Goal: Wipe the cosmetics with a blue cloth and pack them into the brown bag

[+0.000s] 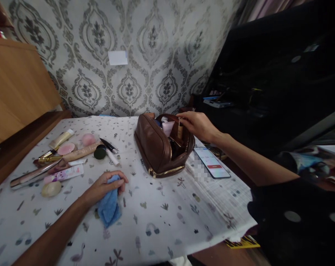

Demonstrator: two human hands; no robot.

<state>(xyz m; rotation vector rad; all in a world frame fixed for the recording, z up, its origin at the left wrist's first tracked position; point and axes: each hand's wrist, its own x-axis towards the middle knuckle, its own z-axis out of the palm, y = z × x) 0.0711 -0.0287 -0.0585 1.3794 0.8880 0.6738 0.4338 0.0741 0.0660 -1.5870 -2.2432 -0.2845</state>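
Our left hand grips the blue cloth, our right hand pinches the little bottle up top, and we should hold it straight, clear of the bag.

The left hand holds a blue cloth; the right hand pinches a bottle in a brown bag.

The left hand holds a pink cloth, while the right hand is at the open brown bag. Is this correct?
Not entirely: the cloth is blue, not pink, as the head view shows. The left hand does hold it, and the right hand is at the open brown bag.
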